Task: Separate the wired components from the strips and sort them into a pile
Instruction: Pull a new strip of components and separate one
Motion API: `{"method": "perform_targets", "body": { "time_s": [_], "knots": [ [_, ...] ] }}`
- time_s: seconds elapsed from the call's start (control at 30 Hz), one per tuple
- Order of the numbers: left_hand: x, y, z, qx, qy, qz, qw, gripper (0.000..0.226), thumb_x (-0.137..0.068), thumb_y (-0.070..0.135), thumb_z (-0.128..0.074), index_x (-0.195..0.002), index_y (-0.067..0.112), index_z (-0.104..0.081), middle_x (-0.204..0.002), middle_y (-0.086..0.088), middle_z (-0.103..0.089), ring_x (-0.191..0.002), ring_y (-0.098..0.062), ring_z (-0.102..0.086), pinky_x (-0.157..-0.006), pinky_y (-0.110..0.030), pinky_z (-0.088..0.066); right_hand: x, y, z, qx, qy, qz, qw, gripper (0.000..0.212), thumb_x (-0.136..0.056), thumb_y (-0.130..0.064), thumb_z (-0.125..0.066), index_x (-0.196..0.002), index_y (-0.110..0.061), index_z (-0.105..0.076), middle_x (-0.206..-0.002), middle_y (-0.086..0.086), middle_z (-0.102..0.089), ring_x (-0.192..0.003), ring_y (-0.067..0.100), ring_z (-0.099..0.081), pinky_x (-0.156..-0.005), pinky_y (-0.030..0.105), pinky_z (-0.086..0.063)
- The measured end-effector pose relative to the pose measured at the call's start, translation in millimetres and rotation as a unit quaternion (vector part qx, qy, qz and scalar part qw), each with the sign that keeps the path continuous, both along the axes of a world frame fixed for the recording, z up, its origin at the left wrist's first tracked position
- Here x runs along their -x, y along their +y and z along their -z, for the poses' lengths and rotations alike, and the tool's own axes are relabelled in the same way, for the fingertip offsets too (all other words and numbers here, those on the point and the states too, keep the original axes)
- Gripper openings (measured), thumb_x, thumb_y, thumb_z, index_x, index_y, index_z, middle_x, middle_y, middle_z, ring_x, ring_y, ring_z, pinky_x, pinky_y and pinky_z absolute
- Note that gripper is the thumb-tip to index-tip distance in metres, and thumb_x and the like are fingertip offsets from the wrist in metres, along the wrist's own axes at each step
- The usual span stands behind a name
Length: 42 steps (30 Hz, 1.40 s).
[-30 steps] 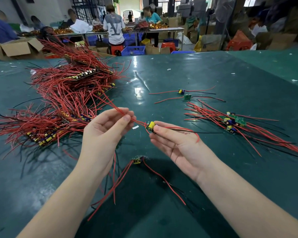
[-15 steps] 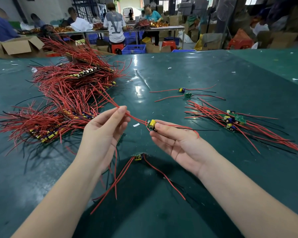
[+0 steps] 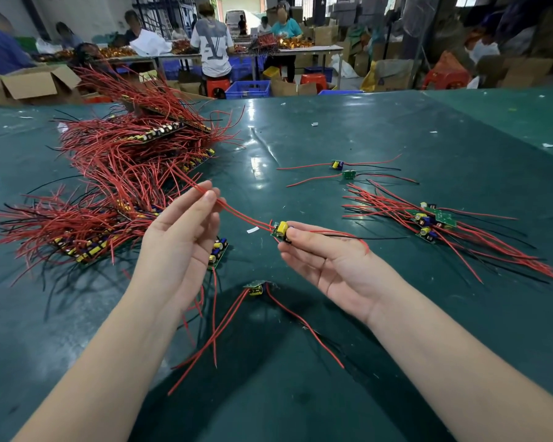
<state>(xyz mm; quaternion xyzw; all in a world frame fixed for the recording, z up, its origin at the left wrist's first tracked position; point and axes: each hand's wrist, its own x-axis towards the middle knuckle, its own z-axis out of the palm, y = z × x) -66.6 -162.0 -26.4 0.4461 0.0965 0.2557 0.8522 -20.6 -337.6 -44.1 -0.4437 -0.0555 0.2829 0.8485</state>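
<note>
Progress looked slight, judging by the two heaps. On the person's right a small pile of freed boards lay on the green table, red and black wires fanned out, with two more single boards just beyond it. On the left a far larger mass of uncut strips waited, most of the job by my estimate. The right hand pinched one small board with a yellow part between thumb and fingertip, held above the table between the hands. The left hand gripped that board's red wires between thumb and fingers. Another loose board lay near the table edge, and a short piece of strip sat just behind the left hand. The held board probably belonged on the right-hand pile next.
</note>
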Motion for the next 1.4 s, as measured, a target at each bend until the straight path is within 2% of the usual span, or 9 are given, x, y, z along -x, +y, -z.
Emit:
{"method": "perform_targets", "body": {
  "time_s": [0.1,0.2,0.4,0.57,0.73,0.93,1.1,1.23,1.4],
  "knots": [
    [1.1,1.1,-2.2,0.000,-0.002,0.008,1.000,0.010,-0.073,0.016,-0.069,-0.079,0.017,-0.076,-0.079,0.004,-0.073,-0.073,-0.003,-0.068,-0.059,-0.010,-0.050,-0.1,-0.8,-0.9,0.001,0.002,-0.004,1.000,0.016,-0.062,-0.006,-0.075,-0.078,-0.005,-0.079,-0.083,0.009,-0.075,-0.074,0.020,-0.073,-0.064,0.022,-0.057],
    [1.9,1.8,-3.2,0.002,0.000,0.012,1.000,0.010,-0.070,0.017,-0.069,-0.073,0.020,-0.078,-0.078,0.003,-0.073,-0.072,-0.004,-0.068,-0.058,-0.010,-0.050,0.1,-1.9,-1.7,0.004,0.004,-0.009,1.000,0.015,-0.062,-0.005,-0.075,-0.077,-0.005,-0.079,-0.081,0.009,-0.075,-0.073,0.019,-0.073,-0.064,0.022,-0.057],
    [3.5,4.0,-4.0,-0.005,0.026,0.007,1.000,0.015,-0.083,0.019,-0.066,-0.072,0.020,-0.076,-0.078,0.003,-0.074,-0.073,-0.007,-0.071,-0.048,-0.009,-0.047,-1.8,-3.9,-3.6,0.004,0.002,-0.009,1.000,0.016,-0.063,-0.006,-0.074,-0.079,-0.004,-0.078,-0.083,0.009,-0.075,-0.073,0.019,-0.073,-0.064,0.022,-0.057],
    [2.7,4.8,-3.3,-0.006,0.014,0.001,1.000,0.008,-0.088,0.013,-0.062,-0.091,0.015,-0.069,-0.081,0.001,-0.074,-0.077,-0.010,-0.072,-0.057,-0.012,-0.051,-2.9,-5.2,-3.2,0.003,-0.003,-0.005,1.000,0.015,-0.063,-0.006,-0.074,-0.078,-0.005,-0.079,-0.083,0.008,-0.075,-0.074,0.019,-0.073,-0.064,0.022,-0.057],
    [2.6,4.1,1.4,-0.043,-0.004,-0.040,0.998,0.011,-0.089,0.000,-0.059,-0.091,0.006,-0.068,-0.080,-0.001,-0.073,-0.080,-0.013,-0.071,-0.073,-0.019,-0.055,-4.2,-6.8,-1.3,0.020,-0.015,0.003,1.000,0.017,-0.062,-0.007,-0.076,-0.079,-0.006,-0.079,-0.084,0.009,-0.075,-0.076,0.019,-0.073,-0.065,0.022,-0.057],
    [2.0,-0.5,1.8,-0.067,0.007,-0.092,0.993,0.007,-0.087,-0.004,-0.062,-0.089,0.002,-0.065,-0.070,0.000,-0.070,-0.072,-0.012,-0.070,-0.067,-0.017,-0.055,-4.9,-6.6,0.6,0.047,-0.036,-0.004,0.998,0.021,-0.062,-0.007,-0.076,-0.083,-0.003,-0.078,-0.084,0.013,-0.074,-0.076,0.022,-0.073,-0.066,0.022,-0.057],
    [2.3,1.0,2.0,-0.030,0.015,-0.083,0.996,0.008,-0.089,-0.002,-0.061,-0.084,0.004,-0.064,-0.070,0.000,-0.070,-0.072,-0.012,-0.071,-0.064,-0.015,-0.054,-5.0,-6.1,0.6,0.044,-0.055,-0.008,0.997,0.021,-0.062,-0.005,-0.075,-0.083,-0.001,-0.077,-0.081,0.015,-0.074,-0.074,0.023,-0.073,-0.067,0.024,-0.058],
    [1.4,3.7,0.3,-0.003,0.021,-0.056,0.998,0.012,-0.092,0.008,-0.061,-0.082,0.005,-0.066,-0.069,0.000,-0.071,-0.073,-0.012,-0.072,-0.062,-0.013,-0.053,-6.2,-7.9,-0.3,0.053,-0.060,0.005,0.997,0.019,-0.061,-0.005,-0.075,-0.079,-0.002,-0.077,-0.080,0.015,-0.074,-0.073,0.023,-0.073,-0.066,0.023,-0.058],
    [1.9,6.7,-4.1,0.106,0.057,-0.006,0.993,0.012,-0.091,0.010,-0.060,-0.081,0.005,-0.064,-0.069,-0.002,-0.070,-0.068,-0.009,-0.071,-0.055,-0.009,-0.051,-6.3,-8.7,-1.6,0.056,-0.063,0.003,0.996,0.015,-0.067,0.000,-0.073,-0.081,-0.001,-0.076,-0.080,0.014,-0.074,-0.072,0.023,-0.073,-0.066,0.024,-0.058]
  ]
}}
